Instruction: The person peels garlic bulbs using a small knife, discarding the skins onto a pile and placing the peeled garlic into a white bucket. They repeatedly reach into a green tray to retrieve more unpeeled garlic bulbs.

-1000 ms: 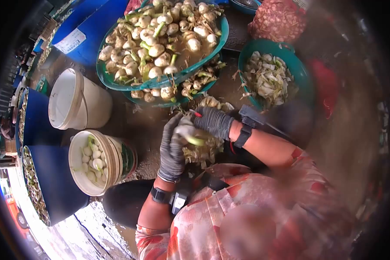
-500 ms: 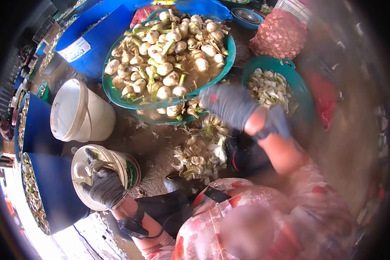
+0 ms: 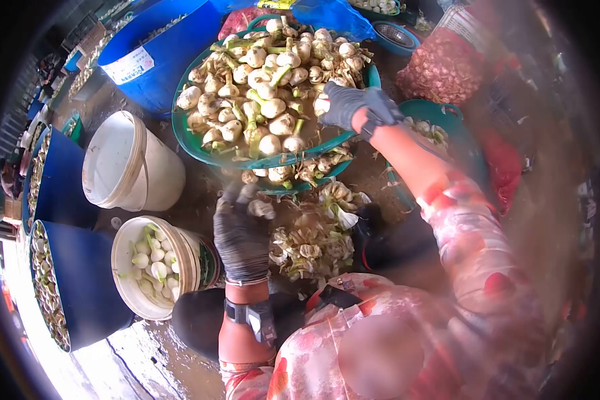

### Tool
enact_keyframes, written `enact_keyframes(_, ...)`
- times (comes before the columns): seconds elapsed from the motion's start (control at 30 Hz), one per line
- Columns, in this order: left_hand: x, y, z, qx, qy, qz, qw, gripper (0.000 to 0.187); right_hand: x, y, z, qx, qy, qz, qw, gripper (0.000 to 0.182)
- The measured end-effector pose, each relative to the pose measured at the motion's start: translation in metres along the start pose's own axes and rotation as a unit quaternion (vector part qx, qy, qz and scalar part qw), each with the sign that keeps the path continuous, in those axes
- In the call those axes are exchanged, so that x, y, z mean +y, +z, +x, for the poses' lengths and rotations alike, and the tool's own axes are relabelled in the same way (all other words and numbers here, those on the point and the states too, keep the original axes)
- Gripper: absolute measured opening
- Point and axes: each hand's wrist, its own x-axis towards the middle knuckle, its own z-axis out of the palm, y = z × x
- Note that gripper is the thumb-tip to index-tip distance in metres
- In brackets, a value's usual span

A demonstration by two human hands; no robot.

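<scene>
My right hand (image 3: 345,107), in a dark glove, has its fingers round a whitish garlic bulb (image 3: 321,105) at the right side of a green basin (image 3: 180,137) heaped with unpeeled bulbs and stems. My left hand (image 3: 241,237), in a grey striped glove, is above the ground just in front of the basin; its fingers are smeared by motion, and whether they grip the pale lump beside them is unclear. Left of that hand, a white bucket (image 3: 192,250) holds several peeled white bulbs (image 3: 159,270).
An empty-looking white bucket (image 3: 163,177) stands behind the other one. Blue tubs (image 3: 80,287) line the left. Peeled skins (image 3: 307,250) lie on the ground between my legs. At the right are a green basin (image 3: 470,143) of skins and a red net sack (image 3: 440,67).
My left hand has left the bucket and moved right, towards the basin; peeled bulbs now show inside the bucket. My right hand has reached up into the basin and taken hold of a bulb.
</scene>
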Motion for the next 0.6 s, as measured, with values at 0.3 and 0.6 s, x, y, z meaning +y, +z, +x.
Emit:
enact_keyframes(0.3, -0.057, 0.028, -0.035, -0.138, -0.057, 0.136, 0.979, 0.058, -0.018, 0.033, -0.171, 0.228, -0.226, 0.348, 0.881, 0.067)
enact_keyframes(0.6, -0.078, 0.001, -0.042, -0.087, -0.023, 0.201, 0.975, 0.046, -0.022, 0.065, -0.192, 0.256, -0.218, 0.396, 0.854, 0.031)
